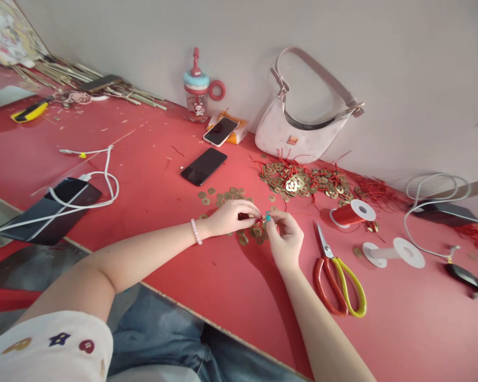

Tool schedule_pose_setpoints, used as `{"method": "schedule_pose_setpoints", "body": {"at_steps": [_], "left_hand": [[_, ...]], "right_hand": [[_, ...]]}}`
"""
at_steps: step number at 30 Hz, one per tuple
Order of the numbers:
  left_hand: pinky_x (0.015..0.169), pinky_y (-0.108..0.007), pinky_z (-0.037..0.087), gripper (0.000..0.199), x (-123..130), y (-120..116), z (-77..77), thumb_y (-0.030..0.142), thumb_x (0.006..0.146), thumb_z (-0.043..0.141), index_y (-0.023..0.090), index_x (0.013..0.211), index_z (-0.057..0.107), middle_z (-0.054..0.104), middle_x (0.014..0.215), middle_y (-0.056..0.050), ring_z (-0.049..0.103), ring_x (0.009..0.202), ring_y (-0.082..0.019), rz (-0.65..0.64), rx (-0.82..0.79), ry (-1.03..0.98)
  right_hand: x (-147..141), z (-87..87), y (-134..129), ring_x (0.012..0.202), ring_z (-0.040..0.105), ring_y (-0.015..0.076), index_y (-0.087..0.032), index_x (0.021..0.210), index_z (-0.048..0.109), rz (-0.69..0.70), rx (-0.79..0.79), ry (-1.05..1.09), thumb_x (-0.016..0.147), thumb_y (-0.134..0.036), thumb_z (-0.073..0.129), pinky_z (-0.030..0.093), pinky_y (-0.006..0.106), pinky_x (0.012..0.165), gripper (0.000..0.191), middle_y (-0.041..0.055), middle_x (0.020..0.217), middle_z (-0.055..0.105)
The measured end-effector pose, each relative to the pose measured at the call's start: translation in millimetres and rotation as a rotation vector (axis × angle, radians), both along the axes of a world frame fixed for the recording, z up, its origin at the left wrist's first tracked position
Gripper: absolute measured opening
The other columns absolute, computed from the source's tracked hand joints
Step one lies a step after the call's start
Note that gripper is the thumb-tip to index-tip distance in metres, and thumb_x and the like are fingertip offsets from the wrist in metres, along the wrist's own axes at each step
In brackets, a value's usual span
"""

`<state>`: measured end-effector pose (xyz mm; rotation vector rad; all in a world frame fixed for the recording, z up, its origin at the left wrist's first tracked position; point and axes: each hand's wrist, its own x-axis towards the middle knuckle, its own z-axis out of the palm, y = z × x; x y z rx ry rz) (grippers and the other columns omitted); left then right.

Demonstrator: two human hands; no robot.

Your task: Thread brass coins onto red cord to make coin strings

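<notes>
My left hand (234,216), a beaded bracelet on its wrist, pinches a red cord (259,222) between thumb and fingers. From the other side my right hand (286,237) grips the same small bit of cord with its closed fingertips. Its fine detail is too small to make out. Loose brass-coloured coins with holes (233,195) lie under and behind my hands. Beyond them spreads a pile of such coins tied with red cord (292,183). To the right of my right hand are scissors (329,252) with red and yellow handles, their blades slightly apart.
On the red table (223,286) stand a spool of red cord (348,213) and a bare white spool (393,252) at right. Phones (204,166), a lidded cup (197,101) and a handbag (298,135) line the back. A cabled tablet (58,209) and a utility knife (31,111) lie left.
</notes>
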<state>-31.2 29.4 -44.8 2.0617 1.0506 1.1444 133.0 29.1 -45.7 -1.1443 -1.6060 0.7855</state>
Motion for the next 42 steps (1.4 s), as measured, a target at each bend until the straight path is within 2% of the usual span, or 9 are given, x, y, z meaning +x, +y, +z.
{"method": "schedule_pose_setpoints", "body": {"at_steps": [5,8,18,22,26,31,36,39,42], "left_hand": [[0.081,-0.027,0.047,0.014,-1,-1,0.6,0.016,0.080,0.056,0.013,0.086,0.067,0.068,0.091,-0.008,0.062,0.087,-0.015,-0.084,-0.041,0.023],[0.079,-0.026,0.047,0.014,-1,-2,1.1,0.015,0.080,0.055,0.013,0.087,0.067,0.068,0.092,-0.008,0.062,0.087,-0.015,-0.154,-0.084,0.031],[0.077,-0.026,0.048,0.016,-5,-2,2.5,0.021,0.081,0.056,0.014,0.091,0.066,0.064,0.098,-0.008,0.061,0.087,-0.015,-0.302,-0.383,-0.094],[0.074,-0.025,0.048,0.013,-4,-2,0.9,0.020,0.080,0.057,0.015,0.088,0.066,0.057,0.112,-0.009,0.059,0.092,-0.015,-0.324,-0.424,-0.213],[0.069,-0.024,0.047,0.010,-4,-3,4.4,0.019,0.079,0.058,0.015,0.083,0.066,0.052,0.122,-0.009,0.057,0.083,-0.012,-0.284,-0.408,-0.279],[0.066,-0.023,0.046,0.017,-3,-2,5.7,0.023,0.079,0.057,0.013,0.090,0.066,0.063,0.103,-0.009,0.057,0.076,-0.011,-0.232,-0.475,-0.304],[0.062,-0.023,0.046,0.023,-2,1,1.3,0.026,0.078,0.058,0.011,0.094,0.066,0.065,0.091,-0.008,0.057,0.070,-0.012,0.011,-0.506,-0.339],[0.061,-0.023,0.046,0.023,-2,3,-0.2,0.024,0.077,0.059,0.012,0.095,0.066,0.066,0.087,-0.008,0.058,0.072,-0.013,0.077,-0.543,-0.393],[0.061,-0.022,0.046,0.022,-2,4,2.3,0.022,0.077,0.058,0.012,0.095,0.066,0.066,0.084,-0.007,0.058,0.073,-0.013,0.094,-0.576,-0.448]], "right_hand": [[4,0.6,8,0.060,0.053,0.0100,-0.017,0.081,0.058,-0.186,-0.003,0.101,0.076,-0.027,0.057,0.043,0.023,0.058,0.011,-0.0009,0.067,0.057],[5,-0.9,12,0.063,0.054,0.0100,-0.017,0.080,0.057,-0.238,-0.029,0.129,0.076,-0.028,0.057,0.043,0.023,0.060,0.012,-0.0006,0.070,0.058],[3,-3.9,12,0.061,0.053,0.0100,-0.017,0.079,0.055,-0.175,-0.034,0.100,0.075,-0.028,0.057,0.044,0.023,0.059,0.012,-0.0015,0.068,0.056],[3,-3.5,11,0.057,0.050,0.0093,-0.017,0.079,0.054,-0.150,-0.084,0.043,0.076,-0.027,0.055,0.042,0.022,0.054,0.011,-0.0017,0.068,0.055],[1,-4.3,10,0.055,0.049,0.0093,-0.017,0.078,0.054,-0.098,-0.162,-0.002,0.074,-0.026,0.056,0.042,0.022,0.054,0.009,-0.0018,0.066,0.055],[1,-4.8,11,0.056,0.053,0.0117,-0.019,0.083,0.054,-0.013,-0.222,0.010,0.076,-0.030,0.055,0.044,0.025,0.055,0.013,-0.0013,0.064,0.058],[0,-1.5,8,0.053,0.055,0.0138,-0.022,0.102,0.048,0.126,-0.260,0.120,0.079,-0.035,0.052,0.044,0.025,0.051,0.027,-0.0027,0.059,0.058],[-2,-0.2,6,0.052,0.054,0.0125,-0.022,0.101,0.049,0.154,-0.253,0.090,0.073,-0.030,0.058,0.043,0.025,0.050,0.030,-0.0023,0.062,0.061],[-2,0.9,4,0.050,0.051,0.0105,-0.021,0.095,0.052,0.134,-0.195,0.033,0.073,-0.024,0.057,0.041,0.023,0.050,0.023,-0.0035,0.060,0.059]]}}
